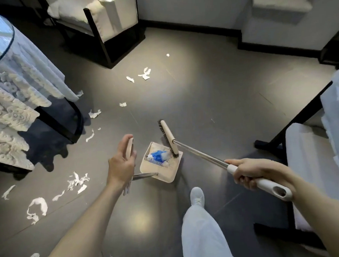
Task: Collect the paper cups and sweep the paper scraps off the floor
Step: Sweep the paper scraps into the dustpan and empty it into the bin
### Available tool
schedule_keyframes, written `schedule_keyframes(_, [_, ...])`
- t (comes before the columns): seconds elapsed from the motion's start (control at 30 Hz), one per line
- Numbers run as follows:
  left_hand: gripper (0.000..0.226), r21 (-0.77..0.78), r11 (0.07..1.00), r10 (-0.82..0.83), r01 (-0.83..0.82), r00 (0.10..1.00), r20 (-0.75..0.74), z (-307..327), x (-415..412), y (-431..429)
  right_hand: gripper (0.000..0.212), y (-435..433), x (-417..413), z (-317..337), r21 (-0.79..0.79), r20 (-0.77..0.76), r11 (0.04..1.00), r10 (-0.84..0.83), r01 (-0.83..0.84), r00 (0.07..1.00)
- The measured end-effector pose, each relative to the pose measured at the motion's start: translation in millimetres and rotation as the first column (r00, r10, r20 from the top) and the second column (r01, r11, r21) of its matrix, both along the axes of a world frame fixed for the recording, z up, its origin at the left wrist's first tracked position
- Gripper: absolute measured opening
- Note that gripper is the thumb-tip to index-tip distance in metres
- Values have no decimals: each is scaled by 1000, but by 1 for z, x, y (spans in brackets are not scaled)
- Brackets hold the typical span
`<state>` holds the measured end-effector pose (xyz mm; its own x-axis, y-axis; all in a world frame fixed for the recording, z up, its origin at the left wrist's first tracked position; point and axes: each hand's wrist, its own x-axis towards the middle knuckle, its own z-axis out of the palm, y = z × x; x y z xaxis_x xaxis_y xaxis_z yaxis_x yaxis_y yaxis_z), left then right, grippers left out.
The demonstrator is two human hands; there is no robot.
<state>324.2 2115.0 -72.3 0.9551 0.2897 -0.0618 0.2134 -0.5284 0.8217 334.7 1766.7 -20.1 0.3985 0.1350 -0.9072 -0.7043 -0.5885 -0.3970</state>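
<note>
My left hand [121, 163] grips the beige top of the dustpan's handle [129, 148]. The beige dustpan [167, 172] sits on the grey floor just right of that hand, with a crumpled blue cup [158, 155] and white scraps inside. My right hand [246, 173] grips the white handle of the broom [271, 187]. The broom's metal shaft runs up-left to its brush head [168, 137], which rests at the dustpan's far edge. White paper scraps [77, 180] lie scattered on the floor at left, with more scraps [145, 73] farther away.
A round glass-topped table with a lace cloth [14, 110] stands at left. An armchair [98, 23] is at the back, and black-framed white furniture [309, 159] at right. My leg and white shoe [196, 196] are below the dustpan.
</note>
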Motion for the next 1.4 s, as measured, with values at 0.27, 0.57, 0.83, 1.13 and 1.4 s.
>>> schedule_keyframes(0.27, [46, -58, 985, 163, -163, 987, -2, 28, 201, -34, 72, -22, 242, 31, 20, 95, 999, -33, 32, 995])
schedule_keyframes(0.57, [45, -83, 971, 224, -223, 974, 9, 19, 450, -21, 69, 6, 521, 22, 59, 158, 997, -51, 42, 986])
schedule_keyframes(0.83, [54, -120, 967, 223, -224, 975, -20, 8, 672, -6, 57, 40, 749, -4, 58, 192, 996, -73, 63, 979])
schedule_keyframes(1.13, [48, -105, 943, 296, -315, 941, -163, -12, 869, -8, 18, 50, 992, -52, 153, 87, 967, -218, 204, 972])
schedule_keyframes(1.4, [54, 0, 922, 369, -386, 880, -300, -21, 959, -1, 50, 46, 1183, -69, -38, 145, 999, -22, 28, 989])
